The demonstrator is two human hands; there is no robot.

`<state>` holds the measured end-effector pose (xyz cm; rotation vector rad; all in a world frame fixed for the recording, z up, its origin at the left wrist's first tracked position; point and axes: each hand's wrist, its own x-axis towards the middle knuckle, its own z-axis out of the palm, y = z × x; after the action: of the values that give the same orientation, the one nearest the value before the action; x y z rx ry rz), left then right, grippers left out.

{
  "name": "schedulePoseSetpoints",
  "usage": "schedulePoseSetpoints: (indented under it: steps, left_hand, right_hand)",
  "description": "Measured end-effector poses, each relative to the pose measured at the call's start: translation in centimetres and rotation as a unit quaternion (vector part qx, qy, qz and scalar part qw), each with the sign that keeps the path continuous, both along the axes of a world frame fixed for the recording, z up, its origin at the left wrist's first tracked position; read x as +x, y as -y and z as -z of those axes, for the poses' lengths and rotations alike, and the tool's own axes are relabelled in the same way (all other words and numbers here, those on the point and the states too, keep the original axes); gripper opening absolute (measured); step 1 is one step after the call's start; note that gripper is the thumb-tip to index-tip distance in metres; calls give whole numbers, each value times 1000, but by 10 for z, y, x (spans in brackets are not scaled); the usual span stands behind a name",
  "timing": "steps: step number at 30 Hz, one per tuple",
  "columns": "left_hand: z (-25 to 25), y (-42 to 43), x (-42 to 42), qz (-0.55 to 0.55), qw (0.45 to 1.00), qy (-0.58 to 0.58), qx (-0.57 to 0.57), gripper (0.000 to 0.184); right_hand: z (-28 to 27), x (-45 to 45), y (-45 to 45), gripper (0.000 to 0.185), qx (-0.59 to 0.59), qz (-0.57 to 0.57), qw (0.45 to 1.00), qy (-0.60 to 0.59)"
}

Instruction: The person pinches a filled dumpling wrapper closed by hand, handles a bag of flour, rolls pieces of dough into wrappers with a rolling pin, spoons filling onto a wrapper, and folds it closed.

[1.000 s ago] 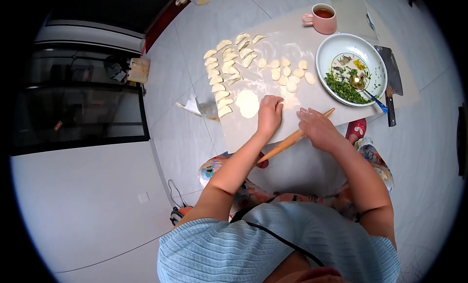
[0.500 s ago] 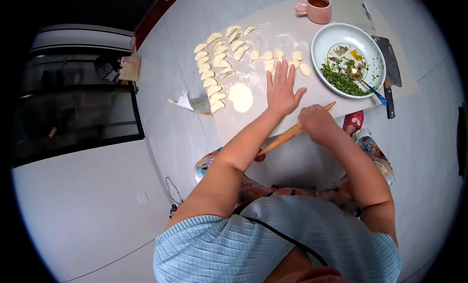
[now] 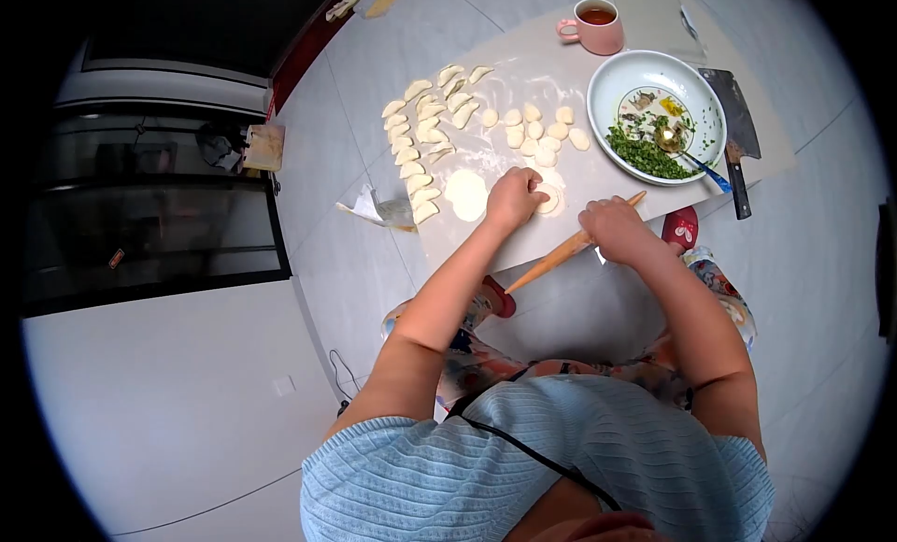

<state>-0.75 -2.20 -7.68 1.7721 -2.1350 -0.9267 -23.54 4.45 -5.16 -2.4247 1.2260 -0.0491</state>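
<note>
My left hand (image 3: 515, 199) is closed, its thumb and fingers pinching the edge of a small flat dough round (image 3: 549, 201) on the table. My right hand (image 3: 612, 226) is wrapped round a tapered wooden rolling pin (image 3: 549, 264), which slants across the table's near edge. Left of my left hand lie rolled dumpling wrappers (image 3: 464, 194), overlapping. Beyond the hands sit several small dough pieces (image 3: 534, 130). Rows of folded dumplings (image 3: 429, 123) stand at the far left of the table.
On the floury table (image 3: 561, 84), a white bowl (image 3: 609, 73) holds chopped greens and a spoon (image 3: 707, 171). A cleaver (image 3: 732, 121) lies right of it, and a pink mug (image 3: 603, 39) of brown liquid stands behind. Red slippers (image 3: 682, 228) show below the table.
My left hand has drawn back from lying flat over the dough pieces and now pinches a flattened round nearer me. My right hand keeps hold of the rolling pin.
</note>
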Motion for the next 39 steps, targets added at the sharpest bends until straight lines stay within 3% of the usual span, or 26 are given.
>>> schedulePoseSetpoints:
  steps: [5, 8, 10, 14, 16, 20, 22, 23, 36, 39]
  left_hand:
    - [3, 5, 1, -13, 997, 18, 80, 30]
    - [-4, 0, 3, 2, 999, -46, 28, 25]
    - [-4, -10, 6, 40, 989, -125, -72, 18]
    - [13, -34, 20, 54, 984, -97, -139, 14]
    - [18, -43, 23, -6, 974, -88, -209, 10]
    - [15, -57, 17, -35, 981, -108, -159, 19]
    - [8, -66, 9, 175, 968, 2, -181, 47]
    - [12, -70, 8, 195, 973, 19, -120, 64]
    - [10, -64, 18, 148, 976, -46, -152, 56]
    - [-5, -72, 2, 320, 940, 12, -119, 57]
  right_hand:
    - [-2, 1, -2, 13, -6, 7, 1000, 11]
    - [0, 0, -1, 13, -7, 8, 1000, 11]
    - [2, 0, -2, 13, -10, 7, 1000, 11]
    - [-2, 2, -1, 13, -9, -1, 1000, 4]
    - [-4, 0, -1, 13, -4, -3, 1000, -3]
    - [-4, 1, -2, 14, 2, 1, 1000, -2]
    - [-3, 2, -2, 14, 4, 6, 1000, -1]
    - [-3, 2, -2, 14, 1, 8, 1000, 1]
    - [2, -5, 0, 13, 1, 13, 1000, -26]
    - [3, -6, 1, 14, 8, 9, 999, -31]
